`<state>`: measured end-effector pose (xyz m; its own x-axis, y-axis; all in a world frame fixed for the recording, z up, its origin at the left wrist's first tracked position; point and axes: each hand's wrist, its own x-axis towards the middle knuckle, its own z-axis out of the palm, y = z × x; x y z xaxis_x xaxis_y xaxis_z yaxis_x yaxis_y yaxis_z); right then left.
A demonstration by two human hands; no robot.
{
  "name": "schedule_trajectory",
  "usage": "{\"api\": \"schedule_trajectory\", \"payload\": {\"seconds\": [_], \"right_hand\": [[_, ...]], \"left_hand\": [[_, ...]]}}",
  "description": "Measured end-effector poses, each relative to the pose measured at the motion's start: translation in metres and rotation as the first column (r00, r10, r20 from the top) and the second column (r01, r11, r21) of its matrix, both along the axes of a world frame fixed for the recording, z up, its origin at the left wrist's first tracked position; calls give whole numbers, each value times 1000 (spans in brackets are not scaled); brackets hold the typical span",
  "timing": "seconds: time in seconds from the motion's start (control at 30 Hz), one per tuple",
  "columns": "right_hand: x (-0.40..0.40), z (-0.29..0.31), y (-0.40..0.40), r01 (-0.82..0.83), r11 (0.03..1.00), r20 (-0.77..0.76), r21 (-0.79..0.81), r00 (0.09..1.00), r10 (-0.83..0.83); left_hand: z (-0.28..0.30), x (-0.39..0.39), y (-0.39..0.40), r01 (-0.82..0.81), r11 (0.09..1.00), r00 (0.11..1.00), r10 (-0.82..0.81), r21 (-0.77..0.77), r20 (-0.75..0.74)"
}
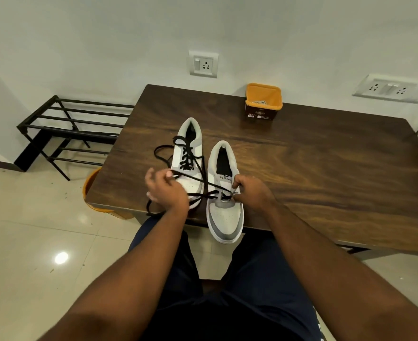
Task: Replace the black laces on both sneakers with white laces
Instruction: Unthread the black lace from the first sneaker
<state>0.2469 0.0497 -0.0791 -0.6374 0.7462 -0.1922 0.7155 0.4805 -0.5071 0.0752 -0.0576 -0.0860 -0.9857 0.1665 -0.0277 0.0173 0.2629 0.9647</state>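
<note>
Two white-and-grey sneakers on dark wood table (326, 173), side by side, toes toward near edge, heels toward wall. Right sneaker (225, 193) sitting nearer, toe overhanging table edge; tongue exposed, upper eyelets bare, black lace (204, 182) threaded only through lowest eyelets near toe. Left sneaker (189, 158) farther back, laced up with own black lace (187, 153), loose ends looping off onto table at left.

Right hand (249, 193) resting on right sneaker at tongue, fingers curled round its right side and upper. Left hand (166, 190) raised just left of sneakers, over left sneaker's toe, thumb and fingers pinching right sneaker's black lace; lace running taut from pinch across to lowest eyelets. More lace hanging in a loop below left hand, past table edge.

Orange tub (263, 102) at far side of table near wall, well apart from sneakers, white laces (259, 102) showing inside. Black metal rack (67, 126) on floor left of table. Orange bucket (92, 190) partly hidden under table's left corner. Wall sockets above table. Dark shorts and both bare forearms in foreground.
</note>
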Motion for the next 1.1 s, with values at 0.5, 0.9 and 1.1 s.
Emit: {"api": "schedule_trajectory", "payload": {"seconds": [0.5, 0.9, 1.1], "right_hand": [[-13, -18, -20, -34, 996, 77, 83, 997, 28], [21, -29, -32, 133, 975, -189, -177, 968, -166], [23, -16, -36, 212, 947, -264, -242, 925, -275]], "left_hand": [[5, 27, -6, 642, 197, 393, -915, -741, 97], [-5, 21, -4, 557, 157, 354, -933, -816, 63], [-7, 24, -6, 575, 191, 376, -925, -795, 50]]}}
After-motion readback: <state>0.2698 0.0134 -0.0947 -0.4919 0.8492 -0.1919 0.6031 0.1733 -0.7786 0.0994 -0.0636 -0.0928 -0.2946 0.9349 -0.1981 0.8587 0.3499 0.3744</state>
